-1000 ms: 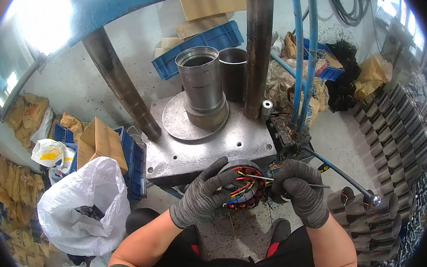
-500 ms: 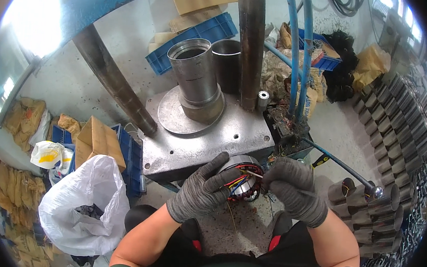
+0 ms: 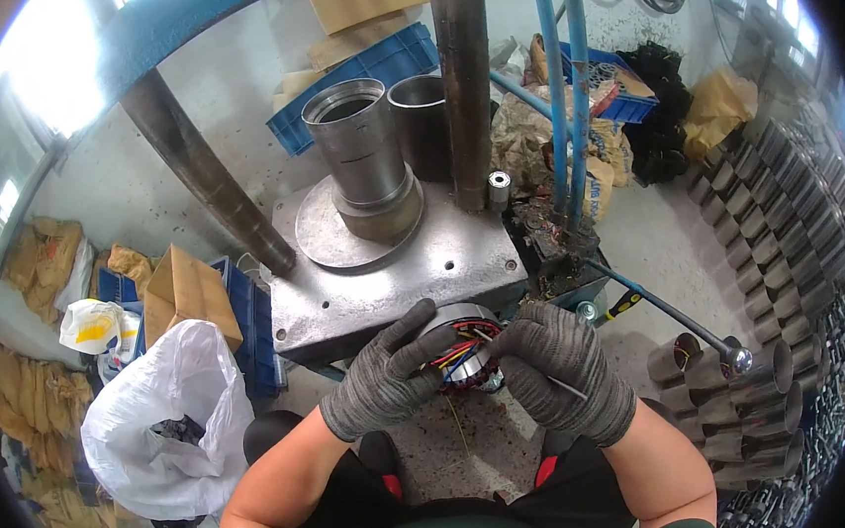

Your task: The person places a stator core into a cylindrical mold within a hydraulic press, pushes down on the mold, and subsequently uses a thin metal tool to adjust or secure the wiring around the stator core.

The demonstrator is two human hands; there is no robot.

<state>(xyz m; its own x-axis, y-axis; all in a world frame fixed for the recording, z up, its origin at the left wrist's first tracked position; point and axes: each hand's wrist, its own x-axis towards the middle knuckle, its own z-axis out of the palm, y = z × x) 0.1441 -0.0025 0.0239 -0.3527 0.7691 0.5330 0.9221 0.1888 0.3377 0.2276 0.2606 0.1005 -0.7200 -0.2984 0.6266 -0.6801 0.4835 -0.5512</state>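
Note:
In front of the steel press bed is a motor stator (image 3: 459,314), a silvery ring with dark red windings and a bundle of red, yellow and blue wires (image 3: 456,355). My left hand (image 3: 384,375), in a grey knit glove, is closed on the stator's left side, its thumb up along the rim and its fingers at the wires. My right hand (image 3: 565,370), gloved alike, pinches a thin pale rod (image 3: 568,389). One end sticks out past the palm; the other points into the stator's opening near the wires. My fingers partly hide the stator's lower side.
On the press bed (image 3: 391,291) stands a steel cylinder (image 3: 342,149) on a round plate, with a dark tube (image 3: 421,130) behind. A ball-ended lever (image 3: 686,324) juts out at right, near stacked metal sleeves (image 3: 760,390). A white sack (image 3: 167,423) stands at left.
The view has shifted slightly, so the press appears further left. My right hand has turned a little and its rod now shows below the knuckles. The left hand keeps its hold on the stator.

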